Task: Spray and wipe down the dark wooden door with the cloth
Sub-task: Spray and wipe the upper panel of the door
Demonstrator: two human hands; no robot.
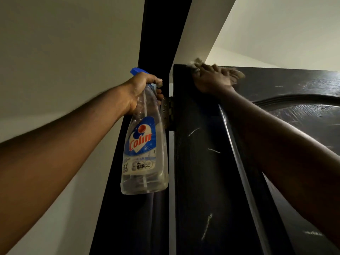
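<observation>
I look up along the dark wooden door (206,162), which stands open with pale scratches on its face. My right hand (211,80) presses a brownish cloth (237,75) against the door's top left corner; the cloth sticks out past my fingers on both sides. My left hand (141,92) grips the neck of a clear spray bottle (145,148) with a blue trigger head and a blue and red label. The bottle hangs upright in front of the hinge side, left of the door's edge.
A brass hinge (168,111) joins the door to the dark door frame (160,34) behind the bottle. A pale wall (64,52) fills the left side. The white ceiling (285,30) lies above the door's top edge.
</observation>
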